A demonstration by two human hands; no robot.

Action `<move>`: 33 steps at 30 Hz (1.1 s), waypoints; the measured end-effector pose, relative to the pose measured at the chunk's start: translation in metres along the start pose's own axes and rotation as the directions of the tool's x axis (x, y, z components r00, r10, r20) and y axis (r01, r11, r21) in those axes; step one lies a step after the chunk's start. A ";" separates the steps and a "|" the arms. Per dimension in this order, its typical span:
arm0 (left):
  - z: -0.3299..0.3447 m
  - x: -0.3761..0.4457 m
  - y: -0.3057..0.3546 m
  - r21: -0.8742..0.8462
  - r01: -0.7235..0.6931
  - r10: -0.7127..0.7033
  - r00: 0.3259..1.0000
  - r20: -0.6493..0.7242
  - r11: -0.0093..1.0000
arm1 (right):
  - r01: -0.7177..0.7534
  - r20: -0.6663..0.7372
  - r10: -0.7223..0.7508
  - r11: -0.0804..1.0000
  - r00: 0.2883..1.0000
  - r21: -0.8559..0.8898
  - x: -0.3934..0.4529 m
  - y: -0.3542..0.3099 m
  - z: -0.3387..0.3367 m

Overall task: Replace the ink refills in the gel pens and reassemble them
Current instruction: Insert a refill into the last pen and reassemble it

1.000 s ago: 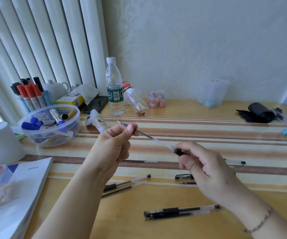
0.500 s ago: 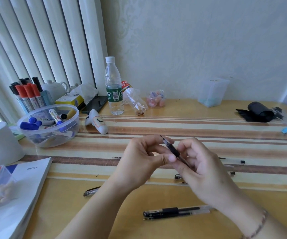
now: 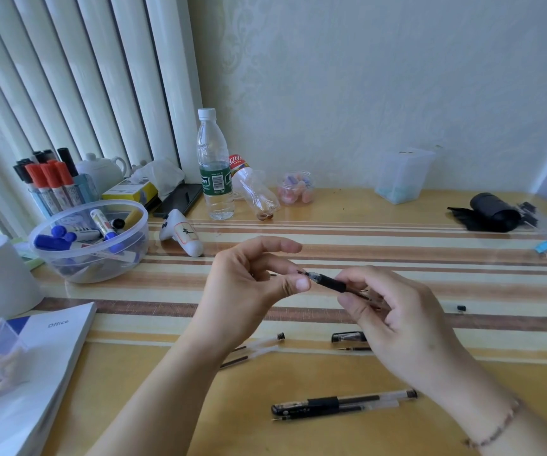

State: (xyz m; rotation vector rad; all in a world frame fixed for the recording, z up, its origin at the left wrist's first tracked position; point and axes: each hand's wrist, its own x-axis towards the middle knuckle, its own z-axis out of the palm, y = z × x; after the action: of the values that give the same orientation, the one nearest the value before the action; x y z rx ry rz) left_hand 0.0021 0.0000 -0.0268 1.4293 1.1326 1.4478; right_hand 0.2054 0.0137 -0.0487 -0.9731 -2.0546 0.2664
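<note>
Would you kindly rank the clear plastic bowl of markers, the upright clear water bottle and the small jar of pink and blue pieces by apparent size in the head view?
1. Clear plastic bowl of markers, though it sits nearer the camera.
2. Upright clear water bottle.
3. Small jar of pink and blue pieces.

- The gel pen (image 3: 329, 282) I held had a clear plastic tip cone and a matt black rubbery grip.
- The desk (image 3: 364, 212) looked like glossy yellow wood, with a smooth striped cover over its middle.
- The water bottle (image 3: 215, 166) at the far side was clear, shiny plastic with a glossy green label.
- The bowl (image 3: 89, 240) on the left was translucent plastic.
- The near assembled pen (image 3: 344, 403) had a clear plastic barrel.
- The book (image 3: 35, 363) at near left had a smooth paper cover.
</note>
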 end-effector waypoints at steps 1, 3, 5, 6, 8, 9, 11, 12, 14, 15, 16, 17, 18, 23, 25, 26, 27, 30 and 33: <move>0.000 0.000 0.000 0.001 -0.004 0.004 1.000 -0.001 1.000 | 0.003 0.002 -0.003 1.000 1.000 -0.003 0.000 0.000 0.000; -0.002 0.001 -0.001 0.006 -0.018 0.018 1.000 -0.003 1.000 | 0.015 0.010 -0.015 1.000 1.000 -0.017 0.000 -0.001 -0.001; -0.004 0.000 0.000 0.027 -0.028 0.028 1.000 -0.004 0.999 | 0.034 0.019 -0.033 0.998 0.999 -0.049 0.000 -0.001 -0.002; -0.005 0.000 0.001 0.059 -0.033 0.033 0.999 -0.003 0.998 | 0.047 0.022 -0.045 0.996 0.999 -0.075 0.000 -0.002 -0.003; -0.006 -0.001 0.002 0.199 -0.055 0.055 0.998 0.010 0.978 | 0.081 0.028 -0.077 0.983 0.997 -0.166 0.001 -0.003 -0.007; -0.006 -0.002 0.002 0.294 -0.075 0.071 0.997 0.023 0.953 | 0.098 0.038 -0.092 0.972 0.995 -0.216 0.002 -0.004 -0.008; -0.006 -0.004 -0.001 0.465 -0.110 0.098 0.994 0.050 0.878 | 0.122 0.065 -0.107 0.949 0.992 -0.292 0.002 -0.004 -0.010; -0.005 -0.005 -0.004 0.542 -0.124 0.105 0.992 0.065 0.831 | 0.131 0.074 -0.113 0.938 0.991 -0.321 0.002 -0.004 -0.011; -0.002 -0.007 -0.007 0.675 -0.150 0.106 0.989 0.106 0.723 | 0.142 0.084 -0.119 0.922 0.989 -0.360 0.002 -0.003 -0.010; -0.001 -0.008 -0.008 0.715 -0.161 0.104 0.987 0.124 0.680 | 0.150 0.089 -0.126 0.918 0.988 -0.367 0.002 -0.002 -0.009; 0.000 -0.008 -0.009 0.735 -0.171 0.105 0.985 0.136 0.656 | 0.157 0.095 -0.131 0.919 0.987 -0.362 0.001 -0.002 -0.008; 0.001 -0.009 -0.009 0.737 -0.181 0.112 0.983 0.143 0.651 | 0.160 0.102 -0.133 0.923 0.986 -0.350 0.001 -0.001 -0.006; 0.002 -0.010 -0.010 0.732 -0.196 0.128 0.981 0.149 0.653 | 0.154 0.108 -0.125 0.929 0.986 -0.336 0.000 0.000 -0.005; 0.004 -0.011 -0.013 0.750 -0.425 0.377 0.892 0.251 0.507 | 0.016 0.203 0.042 0.961 0.978 -0.276 -0.001 0.007 0.001; 0.001 -0.010 -0.013 0.749 -0.438 0.388 0.885 0.259 0.497 | 0.012 0.203 0.045 0.963 0.978 -0.269 -0.002 0.007 0.001; 0.000 -0.010 -0.011 0.763 -0.416 0.359 0.898 0.256 0.495 | 0.036 0.177 0.016 0.958 0.984 -0.286 -0.001 0.006 0.001; -0.001 -0.009 -0.010 0.779 -0.388 0.319 0.913 0.253 0.492 | 0.061 0.152 -0.014 0.949 0.988 -0.310 -0.001 0.006 0.000; -0.005 -0.006 -0.013 0.808 -0.353 0.248 0.933 0.262 0.472 | 0.072 0.119 -0.033 0.935 0.992 -0.346 0.001 0.004 -0.001; -0.002 -0.007 -0.013 0.854 -0.318 0.216 0.944 0.248 0.412 | 0.086 0.127 -0.043 0.932 0.991 -0.352 -0.001 0.004 0.001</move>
State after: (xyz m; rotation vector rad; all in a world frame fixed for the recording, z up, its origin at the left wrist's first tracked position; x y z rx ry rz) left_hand -0.0003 -0.0027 -0.0414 2.4881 1.7972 0.9050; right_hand 0.2074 0.0161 -0.0522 -1.1246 -2.2881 -0.0937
